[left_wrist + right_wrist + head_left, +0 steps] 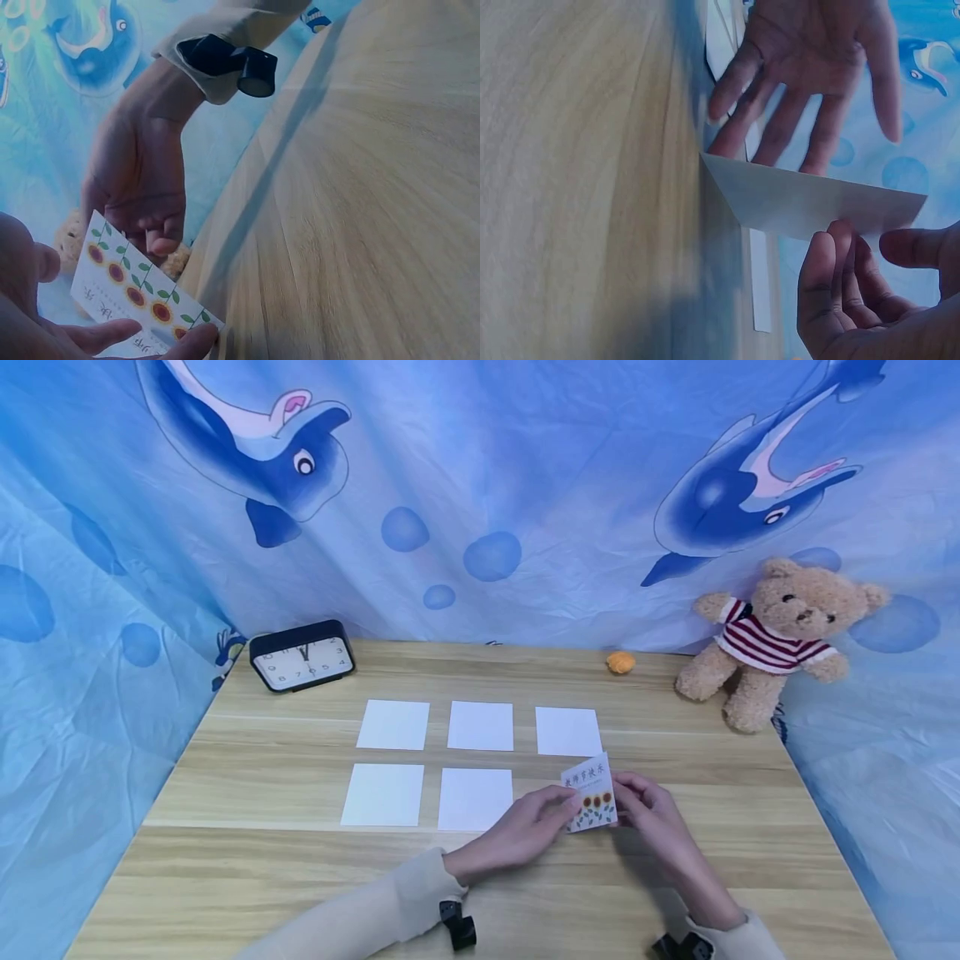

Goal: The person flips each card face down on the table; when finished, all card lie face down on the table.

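Observation:
Both hands meet at an upright greeting card with sunflowers and printed characters [596, 802], just above the table. My left hand [525, 827] comes from the left and lays its fingers on the printed front. In the right wrist view those left fingers [776, 131] look fairly straight, with the thumb away from the card. Behind the right edge, my right hand [660, 822] holds the card with curled fingers. The card's blank back [795, 199] faces the right wrist camera, with the right fingertips against it. In the left wrist view the card partly hides the right hand [142, 165].
Several white square cards lie in two rows on the wooden table, among them one in the back row [567, 732] and one in front [475, 799]. A black clock [302, 656] stands back left. An orange lump [620, 662] and a teddy bear [780, 635] are back right.

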Tool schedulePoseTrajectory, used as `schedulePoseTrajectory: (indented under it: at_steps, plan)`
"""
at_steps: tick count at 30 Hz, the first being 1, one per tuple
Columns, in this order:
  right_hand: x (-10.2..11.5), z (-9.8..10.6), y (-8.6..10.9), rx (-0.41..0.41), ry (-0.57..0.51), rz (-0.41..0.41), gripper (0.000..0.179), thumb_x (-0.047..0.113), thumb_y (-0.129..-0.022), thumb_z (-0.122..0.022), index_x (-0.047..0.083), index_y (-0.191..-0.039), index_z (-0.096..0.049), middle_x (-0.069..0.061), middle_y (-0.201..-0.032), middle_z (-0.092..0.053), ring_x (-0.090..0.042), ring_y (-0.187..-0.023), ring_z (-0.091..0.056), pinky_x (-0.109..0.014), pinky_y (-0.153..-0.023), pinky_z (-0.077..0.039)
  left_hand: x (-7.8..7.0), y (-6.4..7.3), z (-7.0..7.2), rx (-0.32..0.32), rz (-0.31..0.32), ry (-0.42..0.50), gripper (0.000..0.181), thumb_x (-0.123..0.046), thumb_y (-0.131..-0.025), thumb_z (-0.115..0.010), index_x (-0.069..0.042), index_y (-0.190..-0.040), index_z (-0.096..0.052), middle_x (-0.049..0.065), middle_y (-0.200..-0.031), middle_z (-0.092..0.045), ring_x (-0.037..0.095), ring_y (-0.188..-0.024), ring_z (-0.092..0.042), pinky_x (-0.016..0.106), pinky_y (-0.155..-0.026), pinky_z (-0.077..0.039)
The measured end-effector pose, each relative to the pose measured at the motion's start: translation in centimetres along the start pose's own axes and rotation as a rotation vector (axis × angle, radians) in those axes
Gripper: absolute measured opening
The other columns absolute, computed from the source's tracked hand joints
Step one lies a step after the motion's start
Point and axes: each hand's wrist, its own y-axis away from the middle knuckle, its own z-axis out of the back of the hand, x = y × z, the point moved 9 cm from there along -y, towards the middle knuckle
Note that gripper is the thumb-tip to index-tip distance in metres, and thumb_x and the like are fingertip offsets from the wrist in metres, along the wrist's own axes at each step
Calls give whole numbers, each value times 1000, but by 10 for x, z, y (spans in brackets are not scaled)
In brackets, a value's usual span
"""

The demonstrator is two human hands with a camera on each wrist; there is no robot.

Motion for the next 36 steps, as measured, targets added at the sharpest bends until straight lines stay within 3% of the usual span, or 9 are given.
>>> schedulePoseTrajectory:
  at_steps: [3,7,10,14,21,26,31,36]
  plan:
    - [-2,-7,-1,28,0,20,34,9,-109,-50,-11,-136,-56,-12,-109,-73,-7,-85,-68,-24,-73,-62,-1,0,-2,14,4,43,55,-53,-110,-39,-15,-143,-61,10,-134,-70,23,-118,-68,37,-99,-57]
    - [-3,-14,-3,54,0,40,34,8,-107,-54,-12,-134,-57,-16,-111,-73,-7,-83,-68,-24,-72,-62,-4,-2,-4,22,23,189,54,-50,-111,-41,-10,-141,-62,18,-131,-69,26,-104,-73,33,-86,-64]
    - [-4,-17,-4,58,14,49,35,13,-106,-59,-9,-133,-59,-15,-111,-73,-9,-85,-69,-26,-73,-63,-7,-4,-3,15,11,294,53,-47,-111,-44,-6,-139,-62,22,-135,-66,30,-107,-75,34,-91,-65]
    - [-5,-19,-4,48,69,59,39,24,-103,-67,-3,-130,-63,-15,-114,-72,-14,-86,-69,-29,-73,-63,-9,-5,1,-12,-12,369,49,-43,-110,-49,-3,-135,-62,21,-132,-68,29,-107,-76,36,-93,-64]
    - [-9,-19,-3,39,100,66,48,28,-101,-70,-1,-137,-59,-23,-138,-63,-24,-111,-71,-29,-82,-63,0,-6,9,-83,-14,444,33,-24,-105,-64,2,-124,-65,21,-117,-74,26,-105,-76,32,-87,-66]
    - [-12,-17,-2,29,123,65,55,27,-100,-71,-1,-144,-51,-27,-142,-60,-33,-123,-67,-28,-86,-62,4,-5,16,-112,-42,455,28,-14,-100,-70,4,-120,-65,22,-113,-74,26,-99,-78,35,-83,-67]
    - [-18,-12,-7,-3,136,18,61,29,-97,-76,3,-145,-51,-23,-135,-63,-23,-111,-69,-23,-81,-61,3,-2,25,-148,-85,387,32,-10,-96,-74,5,-121,-62,22,-111,-73,28,-93,-78,36,-79,-67]
    - [-21,-6,-11,-27,158,8,61,25,-94,-79,2,-144,-53,-23,-131,-65,-21,-105,-70,-22,-77,-61,6,-1,35,-204,-110,309,37,-7,-92,-77,0,-125,-62,17,-105,-76,13,-80,-75,28,-71,-66]
